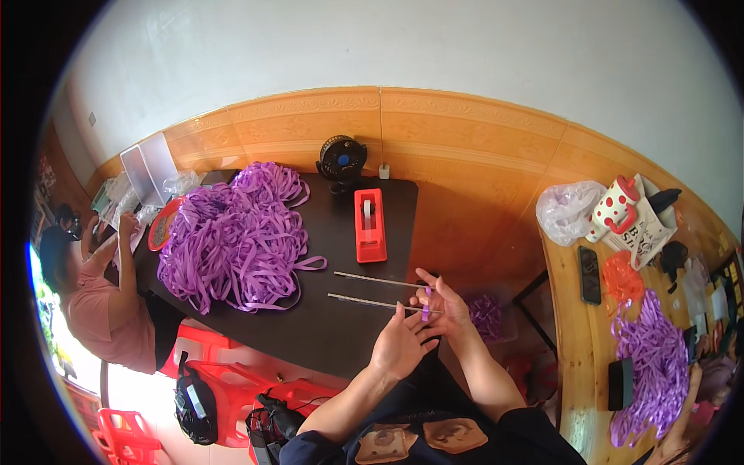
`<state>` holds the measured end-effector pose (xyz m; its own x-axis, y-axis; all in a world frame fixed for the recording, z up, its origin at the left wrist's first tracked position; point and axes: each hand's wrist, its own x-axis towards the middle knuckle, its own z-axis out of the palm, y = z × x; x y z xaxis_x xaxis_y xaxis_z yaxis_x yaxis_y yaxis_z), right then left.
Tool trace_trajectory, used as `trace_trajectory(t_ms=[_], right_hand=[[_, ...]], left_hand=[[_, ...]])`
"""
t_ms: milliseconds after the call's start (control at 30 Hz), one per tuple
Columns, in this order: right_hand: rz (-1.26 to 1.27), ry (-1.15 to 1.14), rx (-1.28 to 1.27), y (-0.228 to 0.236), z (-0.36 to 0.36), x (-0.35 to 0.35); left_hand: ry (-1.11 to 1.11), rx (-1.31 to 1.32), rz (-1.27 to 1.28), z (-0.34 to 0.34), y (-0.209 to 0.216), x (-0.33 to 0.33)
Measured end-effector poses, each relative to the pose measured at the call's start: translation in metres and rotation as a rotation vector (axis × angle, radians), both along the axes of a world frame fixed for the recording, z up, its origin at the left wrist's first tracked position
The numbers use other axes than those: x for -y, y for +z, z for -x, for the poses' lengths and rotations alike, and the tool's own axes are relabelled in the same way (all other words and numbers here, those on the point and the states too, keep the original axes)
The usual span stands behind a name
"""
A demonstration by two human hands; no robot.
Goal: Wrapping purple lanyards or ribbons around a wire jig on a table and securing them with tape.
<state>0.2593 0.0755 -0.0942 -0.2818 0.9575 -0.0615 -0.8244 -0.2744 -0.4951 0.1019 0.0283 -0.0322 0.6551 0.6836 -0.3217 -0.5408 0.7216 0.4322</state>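
Two thin metal rods [364, 300] run side by side over the dark table's edge, ending at my hands. A short piece of purple ribbon [425, 313] crosses them near their right ends. My right hand [452, 308] is around that ribbon, its index finger stretched out; its grip is partly hidden. Just left of it, my left hand [399, 346] is palm up with thumb and fingers apart, fingertips close to the right hand. A large heap of purple ribbon [232, 236] lies on the table to the left.
On the dark table [333, 339] stand a red tape dispenser [370, 226] and a black fan [342, 161]. A person [108, 310] works at the far left. Red stools [225, 380] are below. A wooden table [577, 341] at right holds a phone [589, 274] and more ribbon [651, 364].
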Motion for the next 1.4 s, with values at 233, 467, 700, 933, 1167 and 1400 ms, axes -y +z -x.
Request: trace_trajectory(t_ms=[233,467,700,933,1167,1400], right_hand=[[-0.079,-0.025,0.136,0.001,-0.004,0.003],[-0.244,0.062,-0.149,-0.034,0.000,0.003],[-0.213,-0.010,-0.080,-0.046,0.001,0.000],[-0.227,-0.021,-0.099,-0.010,0.003,0.012],[-0.117,-0.082,-0.057,-0.009,-0.007,0.010],[-0.109,-0.020,-0.063,-0.002,-0.004,0.010]], left_hand=[[0.001,-0.014,-0.019,0.000,0.004,0.000],[0.011,-0.009,-0.011,0.000,0.003,0.000],[-0.016,0.033,-0.037,0.000,-0.001,0.000],[0.024,-0.063,-0.040,0.000,-0.003,0.002],[-0.163,-0.166,-0.320,0.002,0.009,0.019],[-0.300,0.002,-0.484,0.044,0.043,0.050]])
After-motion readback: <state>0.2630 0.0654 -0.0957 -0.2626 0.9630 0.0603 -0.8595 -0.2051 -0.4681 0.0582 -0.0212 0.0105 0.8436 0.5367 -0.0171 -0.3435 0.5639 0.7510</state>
